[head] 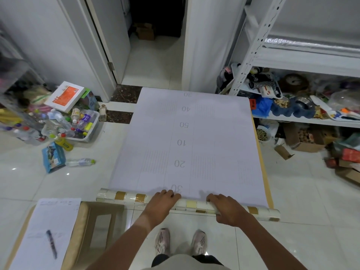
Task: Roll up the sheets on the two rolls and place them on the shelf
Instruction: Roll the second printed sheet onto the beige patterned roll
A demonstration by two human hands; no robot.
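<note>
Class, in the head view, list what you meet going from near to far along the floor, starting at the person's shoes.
Shoes → left hand and right hand on the roll → unrolled sheet → dark marble threshold → open doorway → cardboard box.

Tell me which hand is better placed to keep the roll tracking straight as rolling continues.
Left, marginally. The left hand sits near the middle of the roll, while the right hand rests toward its right end. Both lie on top, so neither grip leads clearly; the sheet still lies mostly unrolled.
</note>
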